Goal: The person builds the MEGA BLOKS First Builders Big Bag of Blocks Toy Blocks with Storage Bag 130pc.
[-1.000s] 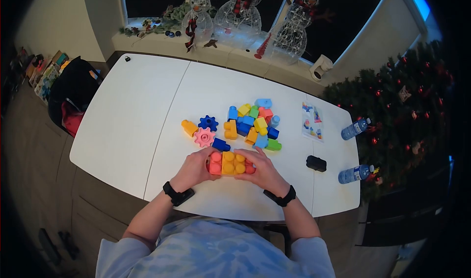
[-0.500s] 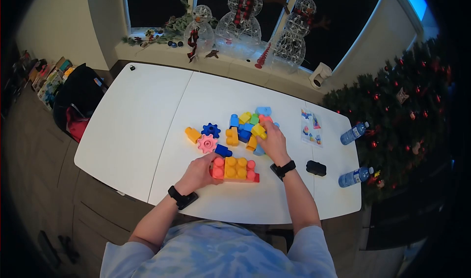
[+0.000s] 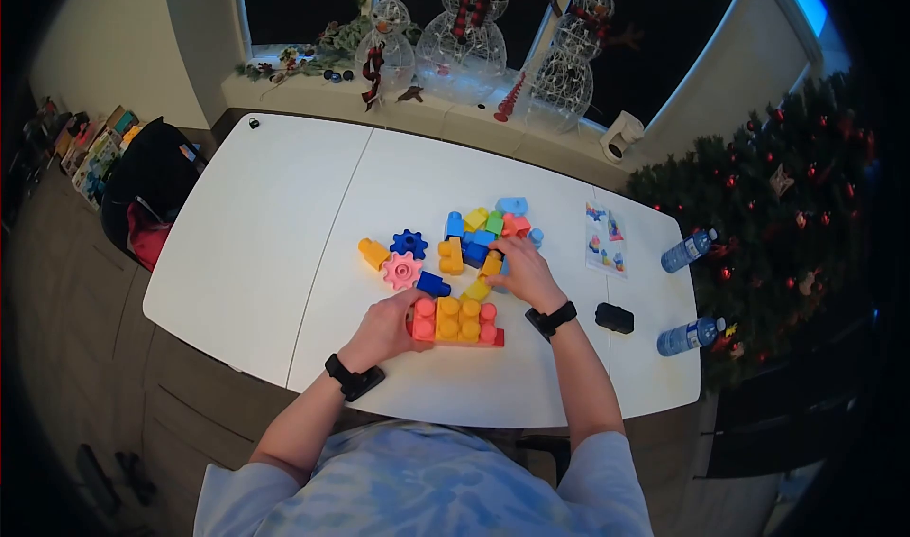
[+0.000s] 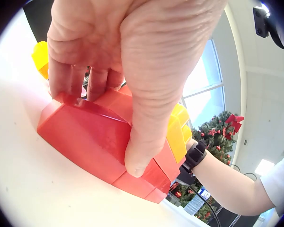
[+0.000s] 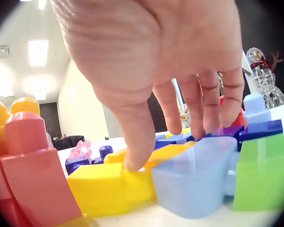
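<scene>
- Left hand (image 3: 381, 332): grip closed round the left end of the block assembly (image 3: 459, 321); long axis left to right along the tabletop (image 3: 251, 224).
- Right hand (image 3: 526, 273): fingers loosely extended, nothing visibly held.
- Yellow block (image 3: 477, 291): just beyond the assembly, nearer the right hand.

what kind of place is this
Probably a meeting or break room done up for Christmas, though which one I can't tell: there's a large white table, a decorated Christmas tree, and wire-frame snowmen lined up on the windowsill.
</scene>
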Demonstrator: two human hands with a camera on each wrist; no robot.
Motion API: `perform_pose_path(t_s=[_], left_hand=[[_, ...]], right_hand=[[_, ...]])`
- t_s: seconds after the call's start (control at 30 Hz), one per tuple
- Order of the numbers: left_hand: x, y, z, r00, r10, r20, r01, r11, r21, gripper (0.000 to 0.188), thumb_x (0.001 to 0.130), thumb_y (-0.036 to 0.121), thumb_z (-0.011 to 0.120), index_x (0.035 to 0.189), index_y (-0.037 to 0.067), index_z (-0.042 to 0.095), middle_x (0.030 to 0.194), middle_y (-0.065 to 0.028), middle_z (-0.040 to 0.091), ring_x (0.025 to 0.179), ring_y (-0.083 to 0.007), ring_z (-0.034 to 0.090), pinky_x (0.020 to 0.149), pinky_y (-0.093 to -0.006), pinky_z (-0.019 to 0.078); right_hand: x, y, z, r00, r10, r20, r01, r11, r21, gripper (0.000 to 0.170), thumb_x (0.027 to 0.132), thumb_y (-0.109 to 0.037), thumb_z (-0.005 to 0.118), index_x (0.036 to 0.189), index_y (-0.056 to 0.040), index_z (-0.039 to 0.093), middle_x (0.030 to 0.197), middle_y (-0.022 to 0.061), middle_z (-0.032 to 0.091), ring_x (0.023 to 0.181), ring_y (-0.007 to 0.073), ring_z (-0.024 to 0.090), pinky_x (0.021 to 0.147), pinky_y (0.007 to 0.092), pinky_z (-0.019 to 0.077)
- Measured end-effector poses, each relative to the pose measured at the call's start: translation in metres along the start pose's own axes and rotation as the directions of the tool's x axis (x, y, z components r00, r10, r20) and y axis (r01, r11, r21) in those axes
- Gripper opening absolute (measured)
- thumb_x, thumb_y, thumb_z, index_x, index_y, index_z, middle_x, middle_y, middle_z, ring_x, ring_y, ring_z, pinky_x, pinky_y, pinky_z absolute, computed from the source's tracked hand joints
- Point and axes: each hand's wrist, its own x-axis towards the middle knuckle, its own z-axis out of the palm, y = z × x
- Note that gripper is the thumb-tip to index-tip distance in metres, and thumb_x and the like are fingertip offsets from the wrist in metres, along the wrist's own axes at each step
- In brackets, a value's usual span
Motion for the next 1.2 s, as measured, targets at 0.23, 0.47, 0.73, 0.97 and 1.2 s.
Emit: perform_pose_path(t_s=[0.23,0.47,0.73,0.97,1.2], left_hand=[[-0.001,0.002,-0.001,1.000,-0.012,-0.003,0.012,1.000,0.012,0.068,0.066,0.015,0.094,0.125,0.004,0.061,0.116,-0.0142,0.072,0.104,-0.0326,0.073,0.094,-0.0391,0.0599],[0.001,-0.001,0.001,1.000,0.009,-0.005,-0.009,1.000,-0.001,0.069,0.066,0.016,0.094,0.125,0.004,0.061,0.116,-0.0138,0.072,0.105,-0.0323,0.072,0.095,-0.0388,0.0598],[-0.001,0.000,0.000,1.000,0.006,0.004,-0.006,1.000,0.006,0.069,0.065,0.017,0.095,0.124,0.005,0.062,0.116,-0.0134,0.072,0.105,-0.0326,0.072,0.094,-0.0394,0.0595],[0.000,-0.004,0.002,1.000,0.009,-0.007,-0.009,1.000,0.003,0.067,0.065,0.017,0.095,0.123,0.006,0.062,0.115,-0.0131,0.072,0.103,-0.0335,0.072,0.094,-0.0399,0.0594],[0.001,-0.010,0.006,0.999,0.017,-0.027,-0.017,1.000,0.001,0.088,0.065,0.025,0.096,0.137,0.004,0.050,0.114,-0.0185,0.074,0.105,-0.0380,0.072,0.091,-0.0436,0.0589]], right_hand=[[0.013,-0.001,-0.004,0.986,0.070,0.149,-0.075,0.997,0.028,0.060,0.071,-0.020,0.088,0.125,-0.0064,0.067,0.119,0.0124,0.067,0.117,0.0322,0.059,0.102,0.0399,0.0496],[0.022,0.004,-0.003,0.951,0.105,0.291,-0.131,0.989,0.074,0.057,0.069,-0.023,0.089,0.121,-0.0075,0.072,0.119,0.0132,0.069,0.118,0.0306,0.059,0.102,0.0390,0.0487],[0.023,0.003,0.005,0.968,0.074,0.241,-0.115,0.980,0.162,0.049,0.066,-0.017,0.091,0.110,-0.0059,0.072,0.105,0.0119,0.069,0.109,0.0290,0.062,0.097,0.0383,0.0502],[0.013,-0.067,-0.063,0.976,0.089,0.199,-0.161,0.911,0.380,0.038,0.074,-0.010,0.084,0.107,-0.0023,0.068,0.103,0.0143,0.068,0.103,0.0305,0.064,0.090,0.0403,0.0526],[-0.007,-0.127,-0.041,0.941,-0.283,0.187,0.229,0.937,0.262,0.031,0.084,-0.007,0.072,0.113,0.0003,0.065,0.103,0.0183,0.068,0.107,0.0354,0.061,0.093,0.0429,0.0519]])
